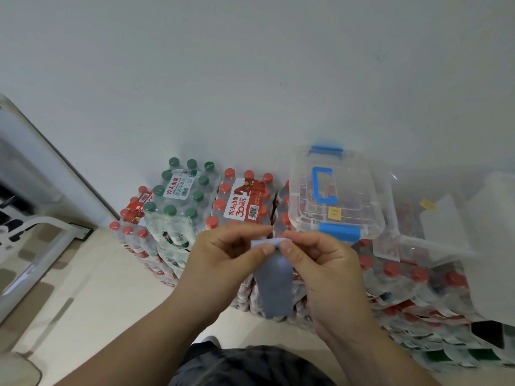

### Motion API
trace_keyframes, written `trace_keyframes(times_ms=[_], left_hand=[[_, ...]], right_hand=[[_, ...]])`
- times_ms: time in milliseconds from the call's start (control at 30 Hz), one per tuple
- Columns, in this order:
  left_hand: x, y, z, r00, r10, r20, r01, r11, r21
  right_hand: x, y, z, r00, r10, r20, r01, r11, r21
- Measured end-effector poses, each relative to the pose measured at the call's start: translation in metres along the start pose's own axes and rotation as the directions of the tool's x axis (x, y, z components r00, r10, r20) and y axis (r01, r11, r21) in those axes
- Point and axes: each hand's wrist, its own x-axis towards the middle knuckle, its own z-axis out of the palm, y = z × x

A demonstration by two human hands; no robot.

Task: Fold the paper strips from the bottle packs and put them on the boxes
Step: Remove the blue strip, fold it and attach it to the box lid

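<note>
A grey-blue paper strip [274,277] hangs doubled over from my two hands in the middle of the view. My left hand [223,257] pinches its folded top edge from the left, and my right hand [320,263] pinches the same fold from the right, thumbs almost touching. Behind my hands stand shrink-wrapped bottle packs: a red-capped pack [245,201] with a red and white label, and a green-capped pack [181,196] to its left. A clear plastic box with blue handle and clips [337,190] sits on the packs at the right.
More red-capped packs [404,277] are stacked along the right, with a second clear box [434,227] on them. A white wall rises behind. A white frame [50,227] leans at the left over the beige floor [97,288].
</note>
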Motion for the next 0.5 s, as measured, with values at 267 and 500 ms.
trace_keyframes(times_ms=[267, 500], left_hand=[[0.0001, 0.0031, -0.0001, 1.0, -0.011, 0.007, 0.011, 1.0, 0.02], [-0.0002, 0.0003, -0.001, 0.999, -0.046, -0.007, 0.046, 0.999, -0.005]], right_hand=[[-0.0029, -0.0013, 0.0023, 0.999, 0.037, -0.01, -0.036, 0.999, 0.018], [-0.0016, 0.0003, -0.0007, 1.0, -0.01, 0.001, 0.01, 1.0, 0.016]])
